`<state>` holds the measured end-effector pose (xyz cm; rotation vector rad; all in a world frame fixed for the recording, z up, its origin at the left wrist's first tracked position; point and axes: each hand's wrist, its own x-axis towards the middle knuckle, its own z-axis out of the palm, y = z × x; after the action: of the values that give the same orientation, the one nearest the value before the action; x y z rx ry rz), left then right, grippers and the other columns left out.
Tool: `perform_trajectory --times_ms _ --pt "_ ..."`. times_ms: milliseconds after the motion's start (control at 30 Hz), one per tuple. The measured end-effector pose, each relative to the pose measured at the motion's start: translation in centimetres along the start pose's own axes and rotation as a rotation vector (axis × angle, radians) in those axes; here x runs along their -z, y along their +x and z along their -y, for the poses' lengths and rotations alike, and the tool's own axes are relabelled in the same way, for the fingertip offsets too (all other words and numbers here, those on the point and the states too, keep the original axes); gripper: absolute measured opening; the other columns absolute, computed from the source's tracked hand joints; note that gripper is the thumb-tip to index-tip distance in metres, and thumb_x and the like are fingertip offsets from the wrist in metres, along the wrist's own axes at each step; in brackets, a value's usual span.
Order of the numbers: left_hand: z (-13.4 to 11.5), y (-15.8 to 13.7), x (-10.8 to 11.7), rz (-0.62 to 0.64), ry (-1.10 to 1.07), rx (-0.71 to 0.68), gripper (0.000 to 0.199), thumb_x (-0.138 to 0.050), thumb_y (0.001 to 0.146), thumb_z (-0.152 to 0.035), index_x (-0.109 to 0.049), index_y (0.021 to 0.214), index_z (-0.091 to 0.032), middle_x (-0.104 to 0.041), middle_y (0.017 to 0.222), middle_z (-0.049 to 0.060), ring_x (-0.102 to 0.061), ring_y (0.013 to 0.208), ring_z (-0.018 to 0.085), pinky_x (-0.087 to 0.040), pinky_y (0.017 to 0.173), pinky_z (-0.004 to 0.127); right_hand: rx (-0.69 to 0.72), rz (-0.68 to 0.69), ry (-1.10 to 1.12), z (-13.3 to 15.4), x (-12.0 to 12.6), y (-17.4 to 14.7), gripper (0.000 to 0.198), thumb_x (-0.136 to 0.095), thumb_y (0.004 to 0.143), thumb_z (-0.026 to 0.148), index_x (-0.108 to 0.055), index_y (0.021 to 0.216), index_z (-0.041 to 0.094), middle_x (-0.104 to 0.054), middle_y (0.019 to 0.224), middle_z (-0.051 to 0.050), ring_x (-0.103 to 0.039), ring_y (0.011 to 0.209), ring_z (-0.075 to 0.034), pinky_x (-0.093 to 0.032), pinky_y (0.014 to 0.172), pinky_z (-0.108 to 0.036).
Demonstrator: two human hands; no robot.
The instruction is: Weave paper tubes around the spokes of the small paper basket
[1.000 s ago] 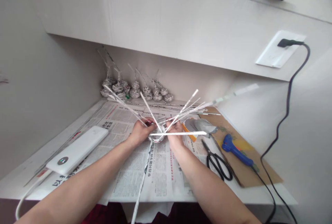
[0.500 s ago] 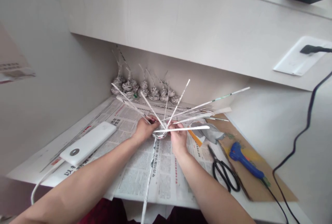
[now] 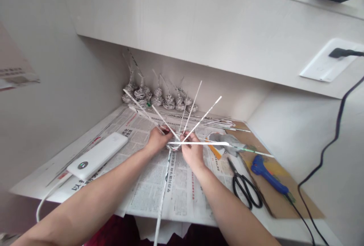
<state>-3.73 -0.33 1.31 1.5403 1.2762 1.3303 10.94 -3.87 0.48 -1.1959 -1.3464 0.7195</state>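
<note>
A small round piece woven from rolled newspaper (image 3: 174, 147) is between my hands, above the newspaper. Several stiff paper sticks (image 3: 165, 122) fan outward from it, and one long paper stick (image 3: 162, 200) runs down over the table's front edge. My left hand (image 3: 158, 139) is closed on the left rim of the woven piece, fingertips partly hidden. At its right side, my right hand (image 3: 193, 152) pinches a paper stick close to the weave. A stick with a green patch (image 3: 250, 150) passes behind that hand toward the right.
Several woven paper gourd shapes (image 3: 169, 102) line the back wall. Loose paper sticks (image 3: 224, 123) lie before them. To the right are black scissors (image 3: 244, 185), a blue glue gun (image 3: 269, 175) on cardboard (image 3: 301, 206), and its cord. A white power bank (image 3: 99, 155) lies left.
The green-patched stick has swung down from upper right to lower right. Two upright sticks have shifted, and my right hand has moved slightly left. My left hand stays in place.
</note>
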Motion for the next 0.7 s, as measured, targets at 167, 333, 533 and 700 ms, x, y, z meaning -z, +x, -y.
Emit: perform_trajectory --times_ms 167,333,533,700 --pt "0.4 0.3 0.1 0.026 -0.034 0.011 0.025 -0.068 0.068 -0.034 -0.073 0.083 -0.015 -0.072 0.076 0.006 -0.065 0.071 0.02 -0.047 0.067 0.028 -0.03 -0.05 -0.085 -0.4 0.2 0.3 0.025 -0.05 0.083 0.04 -0.065 0.094 0.023 -0.07 0.085 -0.003 -0.064 0.079 -0.02 -0.05 0.069 -0.03" --pt "0.4 0.3 0.1 0.036 -0.023 0.028 0.024 -0.069 0.066 -0.033 -0.073 0.081 -0.015 -0.071 0.074 0.005 -0.064 0.069 0.019 -0.047 0.065 0.027 -0.102 0.092 -0.216 0.2 1.6 1.0 0.024 -0.05 0.082 0.037 -0.069 0.087 0.023 -0.066 0.064 0.001 -0.055 0.051 -0.016 -0.04 0.05 -0.027" --pt "-0.9 -0.2 0.2 0.082 -0.012 0.005 0.022 -0.068 0.064 -0.032 -0.071 0.074 -0.013 -0.07 0.072 0.006 -0.063 0.067 0.018 -0.046 0.063 0.026 0.274 0.041 -0.666 2.8 3.9 1.3 0.022 -0.054 0.082 0.034 -0.072 0.073 0.024 -0.063 0.068 -0.004 -0.053 0.067 -0.018 -0.038 0.067 -0.03" --pt "-1.3 -0.4 0.3 0.125 -0.001 0.0 0.022 -0.068 0.063 -0.032 -0.069 0.073 -0.013 -0.07 0.072 0.005 -0.062 0.066 0.017 -0.046 0.063 0.026 0.413 0.084 -0.902 3.0 4.0 1.4 0.021 -0.053 0.084 0.031 -0.07 0.093 0.023 -0.064 0.107 -0.006 -0.047 0.106 -0.026 -0.031 0.094 -0.039"
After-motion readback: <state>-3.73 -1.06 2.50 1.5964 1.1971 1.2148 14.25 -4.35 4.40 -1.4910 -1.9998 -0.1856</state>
